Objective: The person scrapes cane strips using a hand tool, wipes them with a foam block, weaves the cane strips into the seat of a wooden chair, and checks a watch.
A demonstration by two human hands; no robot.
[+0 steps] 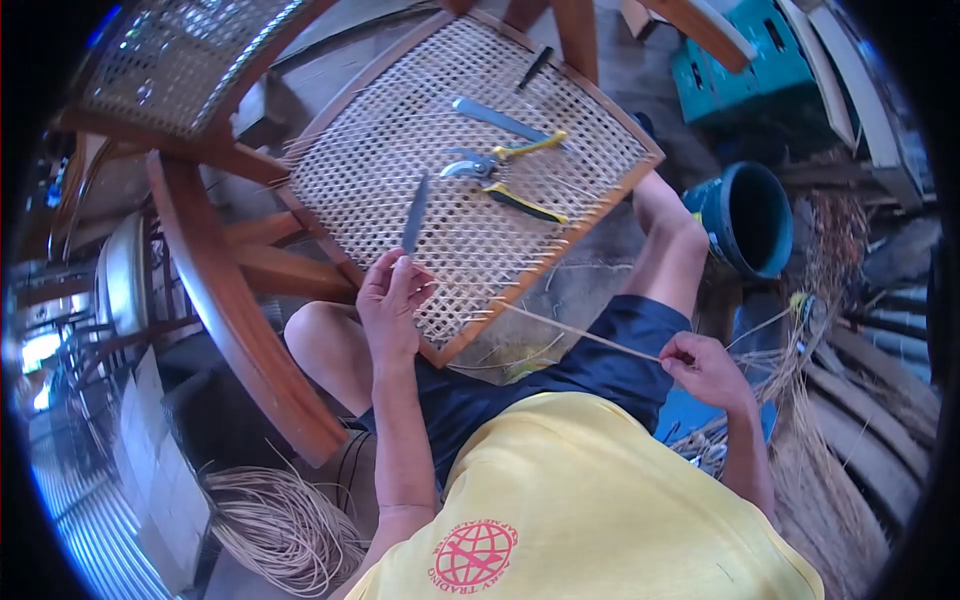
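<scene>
My left hand [392, 292] is closed around a knife [416, 218], its blade pointing up and away over the woven cane seat [370, 150] of a wooden chair. My right hand [700, 368] pinches a thin cane strand [585, 334], which stretches to the near edge of the seat. Several short cane ends stick up along that edge. On the weave rest pruning shears [490, 168] with yellow and black handles, a flat grey blade-like tool [500, 120] and a small dark tool [535, 68]. The knife's handle is hidden in my left hand.
A curved wooden chair leg [235, 310] rises at my left, with a cane backrest [165, 70] above. A coil of cane [285, 530] lies lower left. A dark green bucket [755, 220], a teal crate [745, 60] and loose cane strands [815, 440] are at right.
</scene>
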